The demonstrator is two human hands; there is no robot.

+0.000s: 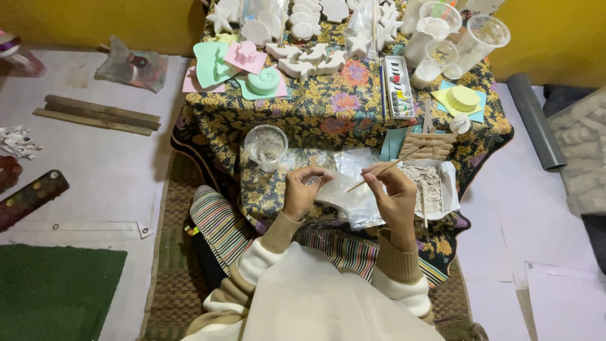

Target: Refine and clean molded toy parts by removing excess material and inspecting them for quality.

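My left hand [300, 189] grips the left end of a white plaster casting [344, 191] held over a clear plastic sheet [353, 165]. My right hand [392, 196] supports the casting's right end and pinches a thin wooden stick [384, 169] that slants up to the right. Both hands hover above the near edge of a low table covered in a floral cloth [328, 110].
A clear cup [266, 146] stands left of my hands. A white tray of grey powder [432, 186], a small wooden pallet [429, 143], a paint set [398, 86], pastel moulds [243, 66], white shell and star castings [309, 60] and plastic cups [464, 38] fill the table. A grey pipe [535, 120] lies at right.
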